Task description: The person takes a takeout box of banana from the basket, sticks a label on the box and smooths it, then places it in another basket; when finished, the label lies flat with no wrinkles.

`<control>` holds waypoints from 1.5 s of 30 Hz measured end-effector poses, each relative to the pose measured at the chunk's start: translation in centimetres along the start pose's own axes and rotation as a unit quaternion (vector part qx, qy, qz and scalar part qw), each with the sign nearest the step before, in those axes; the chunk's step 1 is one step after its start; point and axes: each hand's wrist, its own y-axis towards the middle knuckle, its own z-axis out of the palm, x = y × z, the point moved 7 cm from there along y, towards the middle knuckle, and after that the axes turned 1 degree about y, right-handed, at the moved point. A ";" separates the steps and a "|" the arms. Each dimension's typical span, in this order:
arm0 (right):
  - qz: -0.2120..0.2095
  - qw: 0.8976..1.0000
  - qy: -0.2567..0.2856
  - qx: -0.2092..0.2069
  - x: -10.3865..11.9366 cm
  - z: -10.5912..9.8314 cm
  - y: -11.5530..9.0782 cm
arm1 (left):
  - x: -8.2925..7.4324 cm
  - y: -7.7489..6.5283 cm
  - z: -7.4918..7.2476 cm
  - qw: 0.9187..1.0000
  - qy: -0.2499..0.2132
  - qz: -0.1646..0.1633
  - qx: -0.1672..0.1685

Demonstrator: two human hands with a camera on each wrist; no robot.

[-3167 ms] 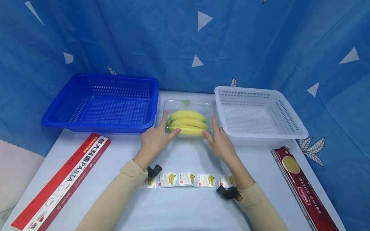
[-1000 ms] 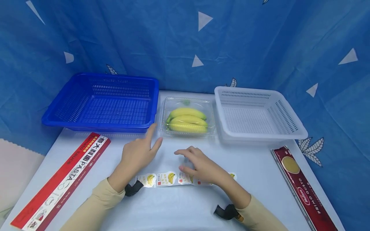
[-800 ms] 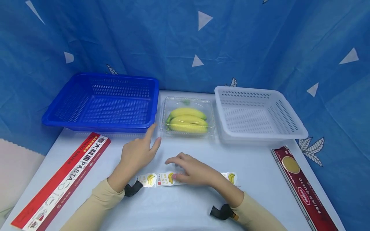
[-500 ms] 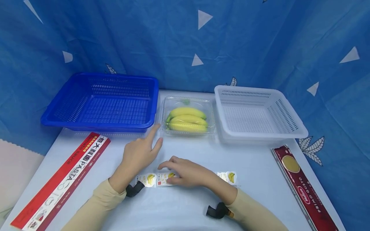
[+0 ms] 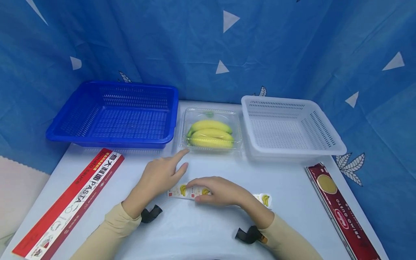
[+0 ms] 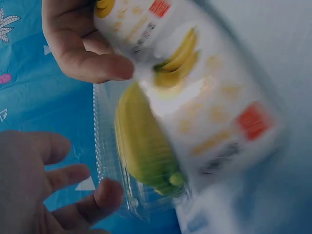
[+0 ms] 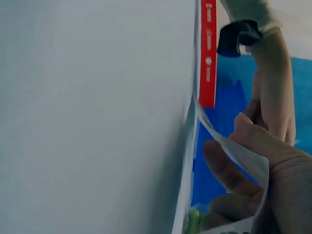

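My right hand (image 5: pixel 221 191) pinches a strip of banana stickers (image 5: pixel 177 191) between thumb and fingers, raised off the table. In the right wrist view the strip (image 7: pixel 243 158) bends through that grip. My left hand (image 5: pixel 160 175) is just left of it, index finger and thumb extended, holding nothing; its fingers (image 6: pixel 73 178) show apart from the strip in the left wrist view. Beyond both hands sits a lidded clear plastic clamshell box (image 5: pixel 224 115) with yellow bananas (image 5: pixel 211 135) inside. Part of the strip is hidden behind the right hand.
A blue basket (image 5: pixel 110 139) stands at the back left and a white basket (image 5: pixel 295 151) at the back right. A pasta box (image 5: pixel 71 202) lies along the left edge, a dark red pasta packet (image 5: pixel 341 213) along the right. A blue curtain (image 5: pixel 208 50) hangs behind.
Both hands have come back from the clamshell box. The right hand moved left over the sticker strip, took hold and lifted it; the left hand shifted slightly right and nearer.
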 end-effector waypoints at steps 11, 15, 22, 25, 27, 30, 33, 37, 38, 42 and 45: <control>-0.024 0.985 0.154 -0.071 -1.4 -4.3 -2.8 | -0.6 -0.2 0.3 0.994 -0.101 0.032 -0.012; -0.032 0.972 0.212 -0.098 -1.6 -5.8 -3.9 | -1.0 0.0 0.5 0.980 -0.198 0.024 0.024; -0.014 0.966 0.216 -0.140 -2.4 -7.5 -4.9 | -2.2 1.0 -0.3 0.930 -0.366 0.005 0.038; -0.015 0.967 0.210 -0.145 -2.5 -7.9 -4.9 | -2.7 1.4 -0.8 0.921 -0.389 0.014 0.022; -0.020 0.968 0.201 -0.151 -2.4 -8.0 -4.9 | -3.0 1.6 -0.9 0.917 -0.398 0.021 0.019; -0.031 0.967 0.195 -0.159 -2.2 -8.2 -4.6 | -3.4 1.8 -1.0 0.915 -0.401 0.031 0.019; -0.031 0.963 0.209 -0.168 -2.2 -8.1 -4.2 | -3.6 1.9 -0.9 0.914 -0.403 0.033 0.019; -0.021 0.955 0.231 -0.184 -2.2 -7.9 -3.6 | -3.7 2.0 -0.7 0.912 -0.410 0.027 0.017; -0.020 0.954 0.232 -0.189 -2.1 -7.9 -3.5 | -3.7 2.0 -0.7 0.911 -0.411 0.027 0.015; -0.014 0.951 0.216 -0.222 -2.0 -8.1 -3.2 | -3.7 2.1 -0.8 0.909 -0.415 0.030 0.008; -0.021 0.951 0.189 -0.244 -1.7 -8.4 -3.2 | -3.8 2.1 -0.9 0.909 -0.416 0.036 0.006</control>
